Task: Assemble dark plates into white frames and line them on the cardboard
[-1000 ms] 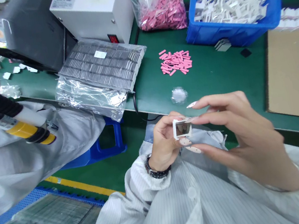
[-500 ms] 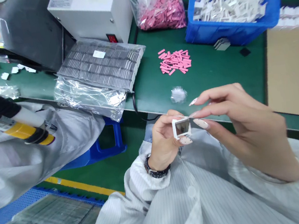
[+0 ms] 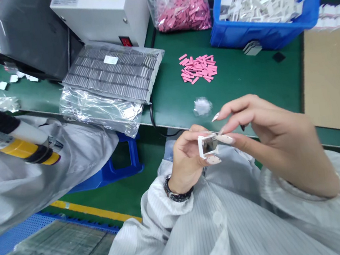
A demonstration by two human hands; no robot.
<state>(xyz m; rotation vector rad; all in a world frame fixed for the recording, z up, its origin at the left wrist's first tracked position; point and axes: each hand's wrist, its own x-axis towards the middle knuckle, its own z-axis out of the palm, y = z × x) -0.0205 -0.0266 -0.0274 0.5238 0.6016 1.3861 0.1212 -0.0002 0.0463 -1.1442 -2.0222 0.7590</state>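
Observation:
My left hand (image 3: 187, 156) grips a small white plastic frame (image 3: 202, 148) by its edges, thumb below and fingers above. A dark, shiny panel (image 3: 210, 145) sits inside the frame, tilted toward the camera. At its upper right corner, the thumb and index fingertip of my right hand (image 3: 269, 134) come together in a pinch. What lies between those fingertips is too small to make out. Just beyond the hands, near the table edge, lies a little pile of clear film pieces (image 3: 202, 106). Loose pink strips (image 3: 199, 68) are heaped farther back.
A blue bin (image 3: 266, 31) holds many white frames, beside a bag of pink strips (image 3: 184, 13). Bagged rows of dark panels (image 3: 115, 74) lie left, before a grey-white machine (image 3: 99, 10). Cardboard (image 3: 334, 83) lies right. Another person's sleeve (image 3: 66, 154) is at left.
My right fingers have closed in on the frame's upper right corner, and that hand has shifted slightly up and left. The frame has turned a little in my left hand.

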